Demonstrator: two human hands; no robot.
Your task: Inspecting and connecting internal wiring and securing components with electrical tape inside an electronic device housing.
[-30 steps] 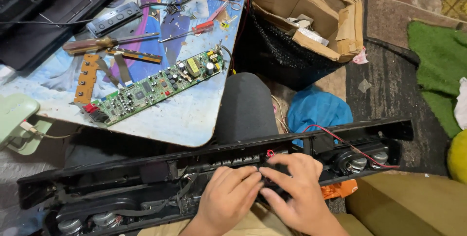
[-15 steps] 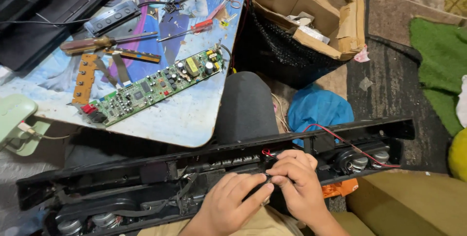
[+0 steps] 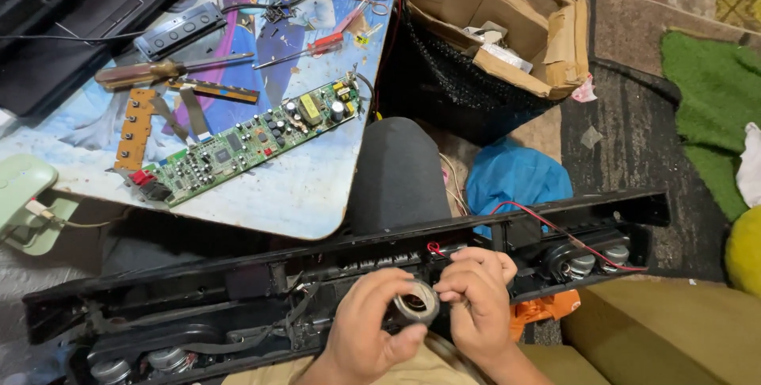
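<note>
A long black opened speaker bar (image 3: 198,290) lies across my lap, with round speaker drivers at its left end (image 3: 170,360) and right end (image 3: 583,262) and a red wire (image 3: 555,230) running along it. Over its middle, my left hand (image 3: 369,329) and my right hand (image 3: 476,306) together pinch a small round speaker driver (image 3: 416,303) with a shiny metal rim, lifted just off the bar. Both hands grip it between thumb and fingers.
A small table (image 3: 293,195) at upper left carries a long green circuit board (image 3: 246,139), an orange flex board (image 3: 135,127), screwdrivers (image 3: 158,70) and a black button strip (image 3: 178,30). A torn cardboard box (image 3: 515,20) sits behind, a blue bag (image 3: 515,179) on the floor.
My hands, which pressed flat into the middle of the bar, have drawn together and lifted a round speaker driver out, now held up between the fingers.
</note>
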